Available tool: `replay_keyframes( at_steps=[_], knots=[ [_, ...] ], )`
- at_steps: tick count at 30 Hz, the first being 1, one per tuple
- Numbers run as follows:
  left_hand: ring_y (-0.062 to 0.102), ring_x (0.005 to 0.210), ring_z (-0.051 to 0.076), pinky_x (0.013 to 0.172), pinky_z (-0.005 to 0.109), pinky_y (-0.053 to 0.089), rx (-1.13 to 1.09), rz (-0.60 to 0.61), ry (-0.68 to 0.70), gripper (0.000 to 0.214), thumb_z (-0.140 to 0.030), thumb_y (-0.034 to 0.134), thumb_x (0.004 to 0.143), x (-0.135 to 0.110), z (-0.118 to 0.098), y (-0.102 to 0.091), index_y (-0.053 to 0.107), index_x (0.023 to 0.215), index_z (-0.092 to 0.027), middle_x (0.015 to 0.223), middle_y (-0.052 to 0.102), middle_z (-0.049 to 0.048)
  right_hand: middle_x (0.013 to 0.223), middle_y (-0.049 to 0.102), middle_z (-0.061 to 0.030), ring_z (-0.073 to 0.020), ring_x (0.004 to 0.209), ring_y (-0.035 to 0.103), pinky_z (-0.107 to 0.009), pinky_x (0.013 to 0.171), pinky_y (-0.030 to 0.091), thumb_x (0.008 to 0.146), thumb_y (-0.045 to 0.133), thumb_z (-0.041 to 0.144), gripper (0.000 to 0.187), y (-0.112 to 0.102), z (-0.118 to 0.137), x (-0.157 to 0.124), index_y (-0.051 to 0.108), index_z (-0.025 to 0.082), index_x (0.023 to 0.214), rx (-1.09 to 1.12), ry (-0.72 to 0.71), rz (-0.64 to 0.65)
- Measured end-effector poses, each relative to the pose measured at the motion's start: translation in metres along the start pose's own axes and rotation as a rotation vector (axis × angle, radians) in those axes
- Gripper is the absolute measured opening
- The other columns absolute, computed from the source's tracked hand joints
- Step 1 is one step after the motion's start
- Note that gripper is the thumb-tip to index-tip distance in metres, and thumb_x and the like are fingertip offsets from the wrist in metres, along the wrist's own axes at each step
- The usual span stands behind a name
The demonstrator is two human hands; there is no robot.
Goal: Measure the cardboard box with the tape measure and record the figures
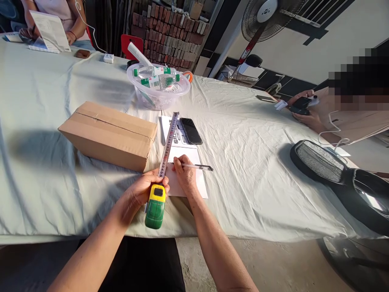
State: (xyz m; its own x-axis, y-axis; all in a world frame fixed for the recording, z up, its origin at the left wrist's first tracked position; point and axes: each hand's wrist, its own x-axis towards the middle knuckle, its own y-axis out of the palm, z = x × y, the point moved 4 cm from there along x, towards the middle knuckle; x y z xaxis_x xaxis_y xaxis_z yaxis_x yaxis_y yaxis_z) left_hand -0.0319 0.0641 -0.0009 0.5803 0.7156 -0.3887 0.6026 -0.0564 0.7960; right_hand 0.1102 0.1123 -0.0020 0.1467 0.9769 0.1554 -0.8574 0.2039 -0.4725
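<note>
My left hand [142, 187] grips a green and yellow tape measure [155, 207] near the table's front edge. Its blade [169, 142] is pulled out and slants away from me, over the left side of the papers. Closed round a pen [197, 166], my right hand [186, 174] rests on a white sheet of paper [194, 190]. The pen's tip meets the page close to the blade. To the left lies a closed brown cardboard box [109, 134]. Beyond the sheet, a black phone [191, 130] lies partly on a printed booklet [165, 125].
A clear plastic basin [158, 97] of bottles stands behind the box. At right a black fan-like object [322, 162] overlaps the table edge. One person [57, 16] sits far left with papers; another [349, 117] at right holds a small dark device. A pale cloth [243, 194] covers the table.
</note>
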Motion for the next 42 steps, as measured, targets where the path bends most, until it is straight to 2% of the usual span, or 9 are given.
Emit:
replay_keyframes(
  at_steps=[7,10,15,23,33,38,42],
  knots=[
    [0.058,0.049,0.016,0.051,0.027,0.049,-0.005,-0.002,0.012,0.013,-0.007,0.053,0.076,-0.002,0.0,0.002,0.058,0.083,-0.016,0.062,0.058,0.001,0.054,0.051,0.0061,-0.0131,0.052,0.045,-0.028,0.056,0.035,0.09,0.051,0.039,0.032,-0.002,0.002,-0.001,0.042,0.024,0.064,0.042,-0.007,-0.008],
    [0.058,0.05,0.015,0.051,0.027,0.049,-0.01,-0.006,0.02,0.012,-0.006,0.055,0.074,-0.002,-0.001,0.001,0.058,0.081,-0.016,0.062,0.058,0.0008,0.058,0.052,0.005,-0.0127,0.056,0.047,-0.027,0.059,0.037,0.092,0.05,0.04,0.034,-0.008,0.004,-0.001,0.046,0.023,0.063,0.138,-0.037,-0.095],
    [0.057,0.051,0.014,0.05,0.025,0.049,-0.013,-0.013,0.027,0.012,-0.006,0.058,0.072,-0.003,0.001,-0.002,0.056,0.078,-0.016,0.064,0.058,0.0006,0.07,0.059,0.0026,-0.0134,0.066,0.051,-0.027,0.066,0.039,0.094,0.049,0.046,0.03,-0.022,0.004,0.003,0.053,0.022,0.077,0.235,-0.086,-0.246],
    [0.057,0.055,0.014,0.049,0.024,0.049,-0.011,-0.038,0.01,0.015,-0.007,0.056,0.074,-0.009,0.001,0.003,0.059,0.086,-0.016,0.067,0.057,0.0002,0.069,0.059,0.0029,-0.0119,0.059,0.045,-0.027,0.063,0.038,0.093,0.05,0.049,0.031,-0.044,0.002,0.008,0.05,0.021,0.08,0.309,-0.048,-0.386],
    [0.055,0.052,0.012,0.048,0.023,0.048,0.047,-0.06,0.014,0.019,-0.007,0.056,0.075,-0.007,0.0,0.008,0.06,0.091,-0.015,0.066,0.056,-0.0011,0.07,0.06,0.0008,-0.0142,0.066,0.053,-0.027,0.065,0.041,0.091,0.052,0.048,0.03,-0.045,0.01,0.008,0.053,0.021,0.079,0.323,-0.046,-0.328],
    [0.055,0.052,0.011,0.049,0.023,0.048,0.089,-0.075,0.03,0.016,-0.007,0.056,0.076,-0.01,-0.001,0.01,0.06,0.087,-0.017,0.066,0.055,-0.0016,0.076,0.061,-0.0001,-0.0144,0.069,0.055,-0.027,0.066,0.042,0.089,0.056,0.042,0.021,-0.043,0.011,0.007,0.054,0.022,0.083,0.361,-0.069,-0.307],
    [0.055,0.053,0.012,0.051,0.024,0.047,0.149,-0.027,0.125,0.026,-0.007,0.056,0.077,-0.017,0.002,0.013,0.064,0.101,-0.016,0.065,0.054,-0.0019,0.078,0.064,0.0003,-0.0135,0.065,0.053,-0.027,0.064,0.043,0.092,0.05,0.045,0.024,-0.042,0.011,0.006,0.054,0.022,0.09,0.357,-0.04,-0.287]
  ],
)
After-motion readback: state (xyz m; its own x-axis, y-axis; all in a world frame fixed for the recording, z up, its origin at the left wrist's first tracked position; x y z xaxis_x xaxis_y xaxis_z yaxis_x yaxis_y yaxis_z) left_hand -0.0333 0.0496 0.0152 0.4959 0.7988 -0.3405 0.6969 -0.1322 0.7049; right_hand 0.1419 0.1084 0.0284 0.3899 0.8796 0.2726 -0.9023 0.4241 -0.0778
